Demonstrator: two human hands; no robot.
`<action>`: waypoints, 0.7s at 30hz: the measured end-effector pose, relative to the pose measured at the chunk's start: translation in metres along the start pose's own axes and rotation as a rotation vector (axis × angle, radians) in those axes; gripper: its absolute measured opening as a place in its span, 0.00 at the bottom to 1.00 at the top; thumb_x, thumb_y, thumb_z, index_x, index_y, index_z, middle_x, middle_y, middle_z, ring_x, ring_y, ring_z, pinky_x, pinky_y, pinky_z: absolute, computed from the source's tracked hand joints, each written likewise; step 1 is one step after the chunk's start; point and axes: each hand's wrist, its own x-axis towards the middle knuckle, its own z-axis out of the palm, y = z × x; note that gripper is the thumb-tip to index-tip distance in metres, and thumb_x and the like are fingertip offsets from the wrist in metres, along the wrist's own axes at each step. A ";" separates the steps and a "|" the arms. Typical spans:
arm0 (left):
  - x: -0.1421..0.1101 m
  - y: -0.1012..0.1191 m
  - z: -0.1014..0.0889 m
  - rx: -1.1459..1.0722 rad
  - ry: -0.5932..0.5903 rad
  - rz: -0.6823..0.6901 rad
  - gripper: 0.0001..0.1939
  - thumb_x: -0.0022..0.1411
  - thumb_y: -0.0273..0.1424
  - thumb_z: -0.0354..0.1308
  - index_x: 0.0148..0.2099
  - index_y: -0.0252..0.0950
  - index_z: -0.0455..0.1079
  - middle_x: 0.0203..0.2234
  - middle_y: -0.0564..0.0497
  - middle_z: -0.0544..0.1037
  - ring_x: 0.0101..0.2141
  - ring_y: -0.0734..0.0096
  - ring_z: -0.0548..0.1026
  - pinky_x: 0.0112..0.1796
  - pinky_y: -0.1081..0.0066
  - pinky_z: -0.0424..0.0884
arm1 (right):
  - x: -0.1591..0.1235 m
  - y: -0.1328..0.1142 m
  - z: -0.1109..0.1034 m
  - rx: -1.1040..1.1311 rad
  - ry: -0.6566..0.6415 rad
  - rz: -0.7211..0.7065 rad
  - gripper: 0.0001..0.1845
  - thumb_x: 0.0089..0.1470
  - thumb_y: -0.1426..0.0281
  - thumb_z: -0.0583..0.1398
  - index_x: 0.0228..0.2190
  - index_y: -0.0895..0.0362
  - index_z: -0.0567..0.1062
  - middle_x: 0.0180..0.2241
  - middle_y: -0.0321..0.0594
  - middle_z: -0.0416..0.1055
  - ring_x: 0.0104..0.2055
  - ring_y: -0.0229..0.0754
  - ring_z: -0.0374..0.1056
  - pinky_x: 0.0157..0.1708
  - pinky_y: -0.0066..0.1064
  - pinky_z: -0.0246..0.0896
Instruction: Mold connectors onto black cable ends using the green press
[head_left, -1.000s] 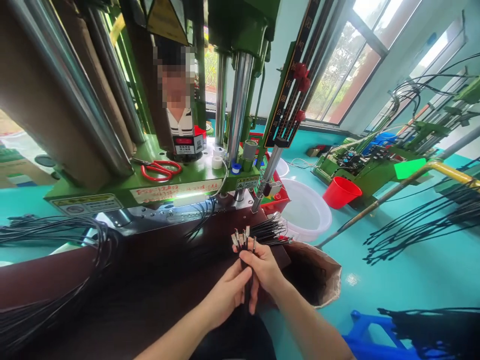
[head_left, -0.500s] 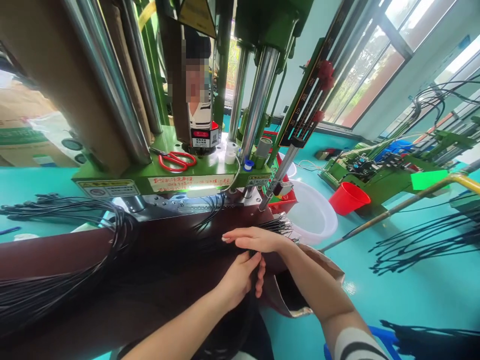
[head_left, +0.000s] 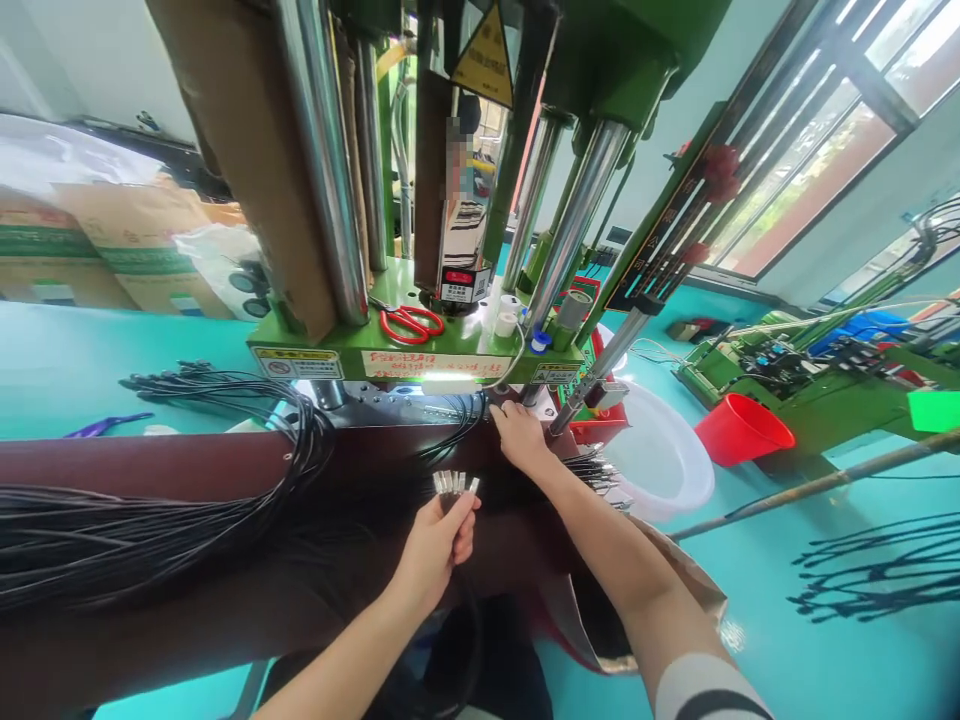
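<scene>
A bundle of black cables with bare metal plugs (head_left: 454, 484) stands up out of my left hand (head_left: 435, 550), which is closed around it in front of the press. My right hand (head_left: 519, 435) reaches to the right end of the metal mould plate (head_left: 375, 408), its fingers bent. Whatever those fingers grip, if anything, is hidden. Just left of them, a few black cables (head_left: 454, 437) hang from the plate over the brown table edge. More cable ends with metal tips (head_left: 596, 470) lie beneath my right forearm.
The green press (head_left: 330, 350) carries red-handled scissors (head_left: 411, 324). A long cable bundle (head_left: 300, 440) lies on the brown table (head_left: 150, 455) at left. To the right are a white tub (head_left: 694, 460), a red bucket (head_left: 742, 430) and an open carton (head_left: 709, 590). Another person stands behind the press.
My right hand has left the bundle and moved forward to the mould plate. My left hand has shifted left with the cables, their plugs now showing. The view has turned left.
</scene>
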 end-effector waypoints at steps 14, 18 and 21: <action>0.001 -0.004 0.005 0.269 -0.083 0.059 0.16 0.51 0.43 0.56 0.29 0.32 0.63 0.12 0.60 0.60 0.12 0.83 0.57 0.14 0.78 0.53 | -0.085 0.031 -0.038 0.498 -0.355 0.166 0.09 0.50 0.66 0.53 0.28 0.59 0.68 0.19 0.34 0.68 0.12 0.30 0.57 0.14 0.23 0.51; 0.011 -0.020 0.019 0.426 -0.189 0.038 0.16 0.51 0.43 0.55 0.27 0.34 0.61 0.11 0.61 0.58 0.10 0.83 0.55 0.12 0.79 0.51 | -0.130 0.026 -0.015 1.182 -0.250 0.335 0.12 0.48 0.64 0.56 0.34 0.58 0.68 0.14 0.24 0.57 0.08 0.26 0.47 0.07 0.19 0.38; 0.017 -0.030 0.031 0.529 -0.268 -0.007 0.16 0.49 0.42 0.56 0.25 0.35 0.59 0.10 0.61 0.58 0.09 0.84 0.53 0.10 0.79 0.49 | -0.146 0.014 0.004 1.541 -0.086 0.416 0.21 0.50 0.56 0.54 0.40 0.59 0.67 0.13 0.24 0.57 0.07 0.25 0.43 0.05 0.18 0.34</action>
